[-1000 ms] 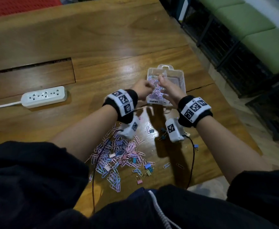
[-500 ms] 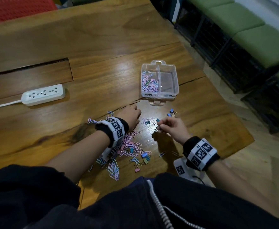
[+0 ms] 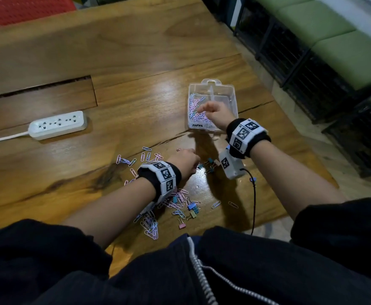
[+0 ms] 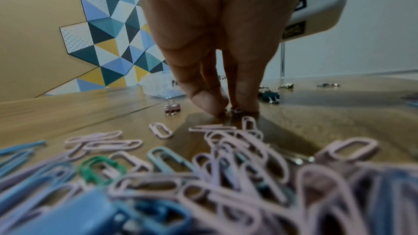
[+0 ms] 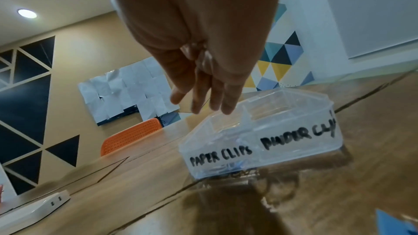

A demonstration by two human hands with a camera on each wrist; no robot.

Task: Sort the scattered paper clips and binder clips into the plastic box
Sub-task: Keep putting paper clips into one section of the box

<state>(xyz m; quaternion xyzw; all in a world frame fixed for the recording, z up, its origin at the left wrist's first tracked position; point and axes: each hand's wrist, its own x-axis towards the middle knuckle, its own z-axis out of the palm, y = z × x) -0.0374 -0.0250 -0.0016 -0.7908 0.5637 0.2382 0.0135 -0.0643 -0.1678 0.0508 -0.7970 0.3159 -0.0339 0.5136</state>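
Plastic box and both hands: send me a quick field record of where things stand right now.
box: clear plastic box, two compartments, marked PAPER CLIPS and BINDER CLIPS
left compartment: pastel paper clips
right compartment: looks empty
right hand: right hand over the box, fingers straight, nothing seen in it
left hand: left hand on the table, fingertips pinching a small clip
unsorted: loose pile and binder clips near the table edge

plastic box (image 3: 232, 100): 1, two compartments | power strip (image 3: 57, 125): 1 | hands: 2 | paper clips (image 3: 150, 227): dozens, uncountable | binder clips (image 3: 193, 207): several
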